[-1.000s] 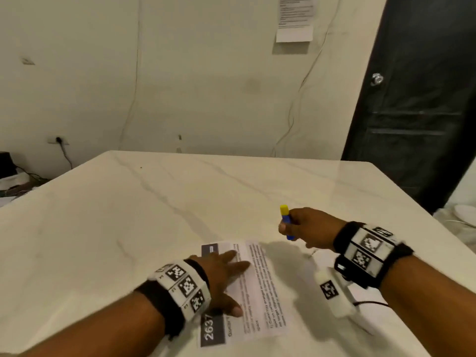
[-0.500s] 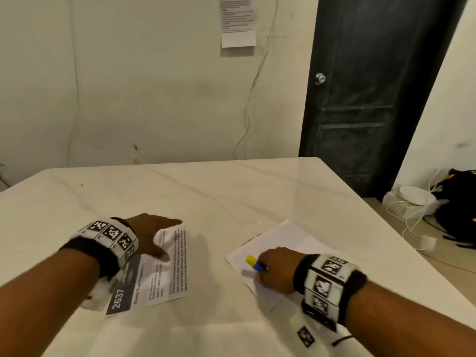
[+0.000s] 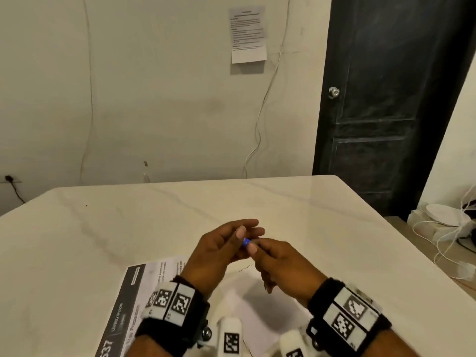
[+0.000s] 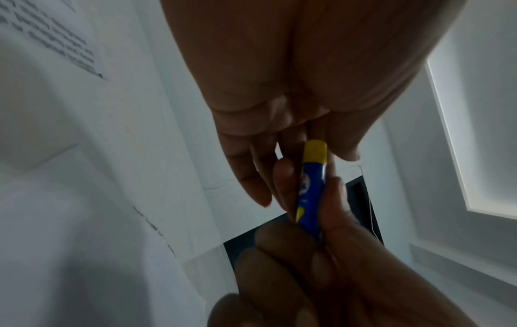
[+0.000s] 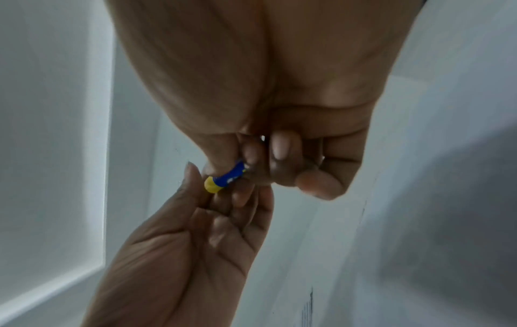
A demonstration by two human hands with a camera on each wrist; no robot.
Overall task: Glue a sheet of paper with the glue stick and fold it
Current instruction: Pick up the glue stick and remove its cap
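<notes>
A blue glue stick (image 3: 246, 242) with a yellow cap is held above the table between both hands. My right hand (image 3: 257, 245) grips its blue body (image 4: 310, 199), fingers curled round it. My left hand (image 3: 247, 228) pinches the yellow cap end (image 5: 212, 188) between thumb and fingers. Most of the stick is hidden in the head view; the wrist views show the cap still on. Below the hands lie a printed sheet (image 3: 144, 279) with a dark header strip and a plain white sheet (image 3: 257, 313), both flat on the table.
The pale marble table (image 3: 128, 228) stretches away to the wall; its right edge runs near a black door (image 3: 386, 99). White cables and a round white device (image 3: 448, 217) lie on the floor at the right. A notice (image 3: 247, 34) hangs on the wall.
My right hand lifted the glue stick off the white sheet toward the middle. My left hand left the printed sheet and came up to the cap. The head view swung back left.
</notes>
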